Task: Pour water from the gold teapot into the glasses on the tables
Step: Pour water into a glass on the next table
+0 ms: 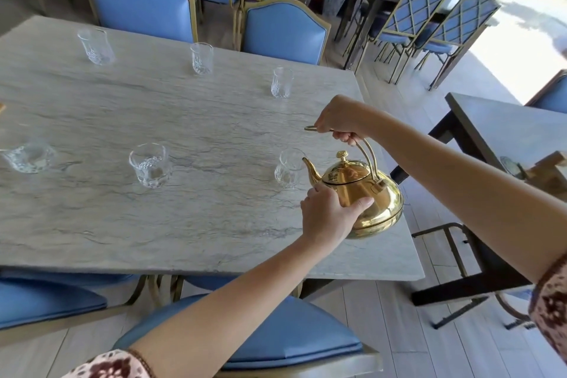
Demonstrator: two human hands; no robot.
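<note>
The gold teapot hangs tilted over the right part of the grey marble table. Its spout points left at the rim of a clear glass. My right hand grips the teapot's arched handle from above. My left hand presses against the front of its body. Several more clear glasses stand on the table: one near the middle, one at the left edge, and three along the far side.
Blue padded chairs with gold frames stand behind the table and in front of me. A second table with a wooden holder stands at the right. More chairs and tables fill the back.
</note>
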